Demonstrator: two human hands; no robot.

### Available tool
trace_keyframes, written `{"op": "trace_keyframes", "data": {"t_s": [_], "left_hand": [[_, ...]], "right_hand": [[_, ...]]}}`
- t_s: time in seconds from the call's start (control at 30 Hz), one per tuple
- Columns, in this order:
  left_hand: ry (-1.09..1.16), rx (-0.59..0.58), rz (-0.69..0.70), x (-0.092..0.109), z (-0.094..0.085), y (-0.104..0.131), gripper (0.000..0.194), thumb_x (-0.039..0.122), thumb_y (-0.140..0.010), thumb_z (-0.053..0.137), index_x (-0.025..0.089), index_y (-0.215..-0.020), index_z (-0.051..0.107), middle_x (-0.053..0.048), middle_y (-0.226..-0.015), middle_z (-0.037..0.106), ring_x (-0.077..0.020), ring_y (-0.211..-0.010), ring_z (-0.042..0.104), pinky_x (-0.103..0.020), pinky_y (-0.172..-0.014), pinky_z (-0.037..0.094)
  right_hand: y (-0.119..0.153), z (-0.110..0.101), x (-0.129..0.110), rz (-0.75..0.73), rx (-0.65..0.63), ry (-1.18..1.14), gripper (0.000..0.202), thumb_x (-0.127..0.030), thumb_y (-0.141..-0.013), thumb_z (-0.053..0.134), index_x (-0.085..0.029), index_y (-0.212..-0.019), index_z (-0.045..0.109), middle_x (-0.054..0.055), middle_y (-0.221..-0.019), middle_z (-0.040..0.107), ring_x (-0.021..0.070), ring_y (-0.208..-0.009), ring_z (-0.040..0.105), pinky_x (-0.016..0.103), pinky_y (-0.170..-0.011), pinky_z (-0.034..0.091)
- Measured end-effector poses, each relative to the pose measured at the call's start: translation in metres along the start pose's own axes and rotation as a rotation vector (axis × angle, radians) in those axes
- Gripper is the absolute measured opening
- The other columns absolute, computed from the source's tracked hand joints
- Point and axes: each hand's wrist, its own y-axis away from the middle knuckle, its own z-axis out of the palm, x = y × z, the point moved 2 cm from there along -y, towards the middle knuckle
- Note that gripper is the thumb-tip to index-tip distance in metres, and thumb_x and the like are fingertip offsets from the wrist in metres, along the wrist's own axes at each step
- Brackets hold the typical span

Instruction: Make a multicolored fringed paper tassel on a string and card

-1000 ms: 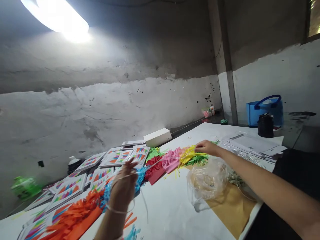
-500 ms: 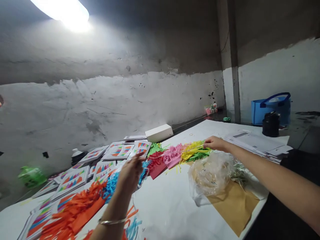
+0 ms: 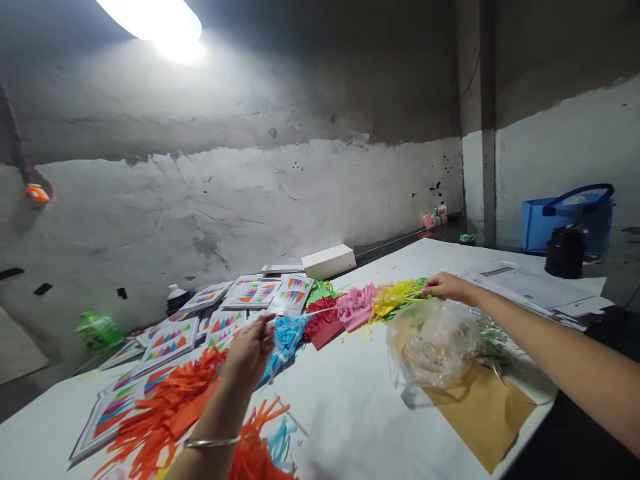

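A row of fringed paper strips lies across the white table point(image 3: 350, 413): orange point(image 3: 170, 413), blue point(image 3: 287, 333), red point(image 3: 323, 321), pink point(image 3: 355, 307), yellow point(image 3: 397, 297) and green point(image 3: 320, 291). My left hand point(image 3: 249, 352) hovers over the blue fringe, fingers pinched on a thin pale string point(image 3: 325, 310) that runs to the right. My right hand point(image 3: 447, 287) rests at the far end of the yellow and green fringe, fingers closed there; what it grips is not clear.
A clear plastic bag point(image 3: 433, 343) sits on brown paper point(image 3: 480, 413) near my right forearm. Printed colourful cards point(image 3: 250, 293) cover the left rear. A white box point(image 3: 329, 261), papers point(image 3: 535, 290), a black jar point(image 3: 565, 250) and a blue bag point(image 3: 567, 217) stand farther back.
My left hand has dropped from a raised position to just above the blue fringe. My right hand stays at the end of the yellow fringe. The view has shifted left.
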Motion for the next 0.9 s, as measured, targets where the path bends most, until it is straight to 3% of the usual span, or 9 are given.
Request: {"op": "trace_keyframes", "data": {"t_s": [0.1,0.2,0.27,0.43,0.5,0.6,0.77,0.83,0.9], "left_hand": [[-0.050,-0.119,-0.104,-0.036,0.053,0.016,0.048,0.041,-0.056,0.092,0.015,-0.089,0.069,0.008,-0.056,0.057,-0.0002,-0.037,0.032,-0.012,-0.035,0.015],[-0.060,-0.269,-0.205,-0.060,0.095,0.032,0.039,0.037,-0.061,0.092,0.009,-0.078,0.072,0.010,-0.044,0.045,-0.0028,-0.036,0.032,-0.015,-0.034,0.019],[-0.020,-0.255,-0.189,-0.052,0.086,0.032,0.035,0.039,-0.066,0.089,0.010,-0.072,0.069,0.012,-0.043,0.038,-0.0014,-0.036,0.027,-0.014,-0.034,0.019],[0.090,-0.001,-0.060,0.005,-0.019,0.009,0.021,0.029,-0.081,0.072,0.018,-0.070,0.058,0.015,-0.041,0.029,-0.0022,-0.033,0.019,-0.012,-0.032,0.012],[0.089,0.065,-0.031,0.013,-0.042,0.005,0.022,0.028,-0.084,0.068,0.019,-0.068,0.055,0.015,-0.040,0.029,-0.0025,-0.032,0.019,-0.013,-0.031,0.011],[0.049,0.058,-0.020,-0.003,-0.021,0.014,0.021,0.033,-0.078,0.075,0.018,-0.078,0.060,0.013,-0.046,0.041,-0.0015,-0.035,0.025,-0.012,-0.034,0.014],[-0.094,-0.267,-0.188,-0.048,0.072,0.054,0.043,0.044,-0.062,0.090,0.015,-0.085,0.069,0.009,-0.053,0.046,-0.0033,-0.040,0.032,-0.016,-0.037,0.019],[-0.117,-0.324,-0.197,-0.048,0.076,0.061,0.047,0.057,-0.065,0.084,0.015,-0.079,0.068,0.012,-0.050,0.037,-0.0028,-0.041,0.024,-0.017,-0.038,0.016],[-0.132,-0.304,-0.165,-0.038,0.057,0.057,0.051,0.066,-0.068,0.077,0.017,-0.079,0.065,0.014,-0.050,0.027,-0.0030,-0.043,0.014,-0.017,-0.040,0.010]], "right_hand": [[-0.026,0.048,-0.047,-0.088,-0.040,0.010,0.024,-0.039,-0.092,0.064,-0.017,-0.100,0.066,0.001,-0.101,0.070,0.0182,-0.087,0.068,0.037,-0.076,0.059],[-0.045,0.074,-0.087,-0.162,-0.110,0.002,0.023,-0.039,-0.091,0.066,-0.017,-0.096,0.067,0.000,-0.097,0.071,0.0177,-0.086,0.068,0.038,-0.077,0.058],[-0.042,0.063,-0.086,-0.141,-0.110,-0.009,0.026,-0.042,-0.091,0.065,-0.017,-0.095,0.067,-0.001,-0.091,0.070,0.0161,-0.080,0.067,0.035,-0.072,0.058],[0.001,-0.002,-0.015,0.065,-0.035,0.028,0.026,-0.042,-0.095,0.060,-0.017,-0.097,0.064,-0.002,-0.085,0.068,0.0106,-0.065,0.063,0.028,-0.058,0.055],[0.010,-0.006,0.000,0.100,-0.004,0.059,0.026,-0.041,-0.094,0.062,-0.017,-0.101,0.064,0.000,-0.092,0.069,0.0124,-0.070,0.065,0.029,-0.061,0.057],[0.001,0.024,-0.022,0.062,0.009,0.093,0.026,-0.041,-0.093,0.064,-0.017,-0.103,0.066,0.001,-0.101,0.070,0.0167,-0.081,0.068,0.033,-0.069,0.059],[-0.026,0.088,-0.104,-0.167,-0.104,0.054,0.024,-0.040,-0.092,0.065,-0.017,-0.101,0.066,0.001,-0.101,0.070,0.0183,-0.088,0.068,0.039,-0.078,0.058],[-0.026,0.082,-0.110,-0.205,-0.124,0.010,0.024,-0.041,-0.092,0.065,-0.017,-0.096,0.066,0.000,-0.095,0.070,0.0167,-0.083,0.067,0.037,-0.074,0.058],[-0.020,0.060,-0.094,-0.178,-0.095,-0.039,0.027,-0.044,-0.091,0.064,-0.017,-0.089,0.066,-0.003,-0.083,0.066,0.0134,-0.071,0.063,0.031,-0.064,0.054]]}}
